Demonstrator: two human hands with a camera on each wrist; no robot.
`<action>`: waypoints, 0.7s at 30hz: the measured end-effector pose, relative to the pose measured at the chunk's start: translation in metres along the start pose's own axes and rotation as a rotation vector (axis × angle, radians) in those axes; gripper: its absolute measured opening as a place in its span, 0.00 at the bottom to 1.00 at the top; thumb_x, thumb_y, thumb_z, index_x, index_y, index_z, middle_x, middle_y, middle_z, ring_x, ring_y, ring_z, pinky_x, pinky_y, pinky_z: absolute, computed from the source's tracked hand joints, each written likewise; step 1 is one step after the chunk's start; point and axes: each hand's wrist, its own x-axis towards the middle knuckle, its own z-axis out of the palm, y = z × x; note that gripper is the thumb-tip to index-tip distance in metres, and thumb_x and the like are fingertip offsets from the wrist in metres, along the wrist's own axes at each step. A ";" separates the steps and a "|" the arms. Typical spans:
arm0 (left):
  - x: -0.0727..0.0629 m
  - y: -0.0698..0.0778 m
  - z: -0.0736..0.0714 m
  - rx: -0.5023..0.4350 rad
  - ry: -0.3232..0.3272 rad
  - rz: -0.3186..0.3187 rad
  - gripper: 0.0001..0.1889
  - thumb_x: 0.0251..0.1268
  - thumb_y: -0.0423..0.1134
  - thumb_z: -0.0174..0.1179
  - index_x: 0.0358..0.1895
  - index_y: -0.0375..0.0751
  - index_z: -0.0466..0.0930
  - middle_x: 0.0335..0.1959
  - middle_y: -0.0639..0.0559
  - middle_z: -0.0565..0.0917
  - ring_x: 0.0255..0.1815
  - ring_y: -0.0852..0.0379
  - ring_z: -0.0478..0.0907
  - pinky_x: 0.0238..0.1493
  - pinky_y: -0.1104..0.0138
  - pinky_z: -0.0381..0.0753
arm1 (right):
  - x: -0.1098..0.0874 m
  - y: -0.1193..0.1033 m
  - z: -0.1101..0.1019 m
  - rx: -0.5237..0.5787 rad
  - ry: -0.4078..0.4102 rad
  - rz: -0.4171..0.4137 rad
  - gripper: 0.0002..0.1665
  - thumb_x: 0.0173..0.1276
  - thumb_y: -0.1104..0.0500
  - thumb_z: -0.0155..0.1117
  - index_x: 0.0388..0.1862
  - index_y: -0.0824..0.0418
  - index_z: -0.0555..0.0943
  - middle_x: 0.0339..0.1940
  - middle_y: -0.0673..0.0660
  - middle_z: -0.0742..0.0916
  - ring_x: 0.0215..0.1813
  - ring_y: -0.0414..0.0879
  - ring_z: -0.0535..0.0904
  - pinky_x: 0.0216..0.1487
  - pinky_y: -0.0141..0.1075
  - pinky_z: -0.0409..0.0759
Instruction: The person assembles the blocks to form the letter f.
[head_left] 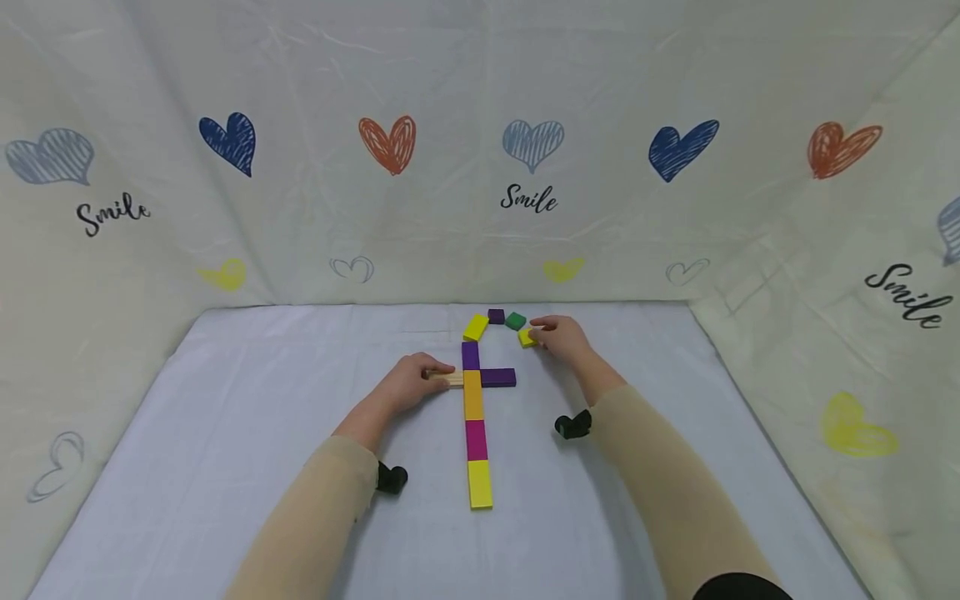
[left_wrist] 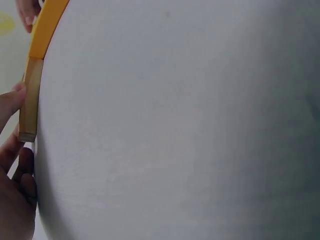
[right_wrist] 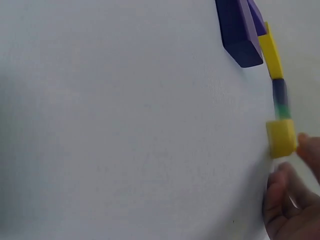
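Note:
My left hand (head_left: 405,385) holds a plain wooden block (head_left: 456,380) between thumb and fingers. That block lies flat, its far end against an orange block (head_left: 473,396); the left wrist view shows the thumb along its side. Up at the far right of the layout, my right hand (head_left: 564,342) pinches a small yellow block (head_left: 524,338) at its edge. This block (right_wrist: 281,138) looks slightly blurred in the right wrist view. Close beside it sit a green block (head_left: 515,321) and a small dark purple block (head_left: 496,317), forming a curve with a longer yellow block (head_left: 476,327).
Below the curve runs a straight column: a purple block (head_left: 470,356), the orange one, a magenta block (head_left: 476,440) and a yellow block (head_left: 480,485). Another purple block (head_left: 498,377) sticks out rightward. A white cloth (head_left: 247,467) covers the table; a printed curtain (head_left: 450,75) stands behind.

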 end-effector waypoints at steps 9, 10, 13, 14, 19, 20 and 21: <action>-0.003 0.006 -0.001 0.073 0.001 -0.004 0.15 0.67 0.45 0.65 0.56 0.58 0.85 0.55 0.52 0.79 0.53 0.51 0.73 0.58 0.57 0.76 | -0.006 -0.001 -0.001 -0.123 -0.049 -0.087 0.25 0.69 0.52 0.66 0.65 0.54 0.79 0.61 0.62 0.79 0.59 0.57 0.71 0.60 0.48 0.73; -0.003 0.007 -0.001 0.068 0.000 -0.007 0.15 0.67 0.45 0.65 0.56 0.57 0.85 0.55 0.52 0.79 0.53 0.51 0.73 0.58 0.56 0.76 | -0.006 -0.001 -0.001 -0.124 -0.048 -0.086 0.25 0.69 0.53 0.66 0.64 0.54 0.79 0.60 0.62 0.79 0.59 0.57 0.71 0.59 0.47 0.74; -0.004 0.008 -0.002 0.048 -0.008 -0.012 0.16 0.67 0.45 0.65 0.57 0.57 0.85 0.56 0.50 0.79 0.52 0.50 0.72 0.58 0.56 0.76 | -0.006 0.000 0.001 -0.126 -0.042 -0.082 0.24 0.70 0.53 0.65 0.64 0.53 0.79 0.60 0.61 0.79 0.58 0.56 0.72 0.56 0.45 0.77; -0.004 0.008 -0.002 0.046 -0.012 -0.013 0.16 0.67 0.45 0.65 0.57 0.57 0.85 0.56 0.50 0.79 0.52 0.50 0.72 0.58 0.56 0.76 | -0.006 0.000 0.001 -0.132 -0.036 -0.087 0.24 0.70 0.53 0.65 0.64 0.53 0.79 0.59 0.61 0.79 0.58 0.56 0.72 0.56 0.45 0.77; -0.001 0.004 -0.001 0.028 -0.015 0.002 0.15 0.67 0.45 0.65 0.57 0.57 0.85 0.56 0.51 0.79 0.50 0.50 0.72 0.56 0.57 0.76 | -0.006 0.001 0.002 -0.146 -0.002 -0.115 0.24 0.71 0.53 0.64 0.64 0.55 0.79 0.59 0.62 0.80 0.58 0.57 0.72 0.56 0.46 0.76; -0.001 0.003 -0.001 0.024 -0.016 0.010 0.15 0.67 0.45 0.65 0.57 0.57 0.85 0.55 0.51 0.79 0.50 0.50 0.72 0.56 0.57 0.76 | -0.006 0.001 0.003 -0.145 0.005 -0.119 0.24 0.71 0.53 0.64 0.64 0.55 0.79 0.58 0.62 0.80 0.58 0.57 0.73 0.56 0.46 0.76; 0.000 0.003 -0.001 0.019 -0.016 0.017 0.15 0.68 0.45 0.65 0.56 0.56 0.85 0.55 0.51 0.79 0.50 0.50 0.72 0.55 0.57 0.76 | -0.006 0.002 0.003 -0.141 0.011 -0.119 0.24 0.71 0.53 0.65 0.64 0.55 0.79 0.58 0.62 0.80 0.58 0.57 0.73 0.55 0.46 0.76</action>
